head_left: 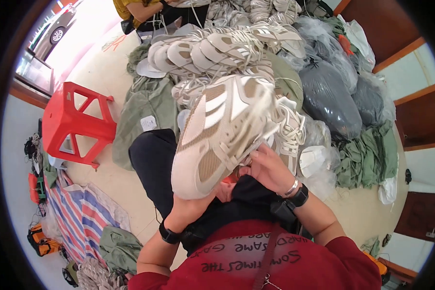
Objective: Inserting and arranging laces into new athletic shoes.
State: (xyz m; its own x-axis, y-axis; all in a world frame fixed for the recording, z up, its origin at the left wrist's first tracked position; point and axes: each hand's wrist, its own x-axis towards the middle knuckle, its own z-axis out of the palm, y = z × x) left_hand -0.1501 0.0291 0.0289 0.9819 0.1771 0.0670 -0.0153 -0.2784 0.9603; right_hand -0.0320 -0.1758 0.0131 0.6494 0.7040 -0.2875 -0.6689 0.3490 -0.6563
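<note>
A beige and white sneaker upper is tilted in front of my lap, its rounded heel toward me. My left hand grips it from below, with most of the fingers hidden behind it. At the shoe's right edge my right hand is closed, thumb and fingertips pinched together by the lacing; what lies between them is too small to tell. Cream shoelaces above that hand are smeared by motion. Just beyond the right hand sits another laced beige shoe.
A long heap of similar shoes lies ahead, partly on green cloth. Dark filled plastic bags are at the right. A red stool stands left, near a striped sheet. Another person's arm shows at the far end.
</note>
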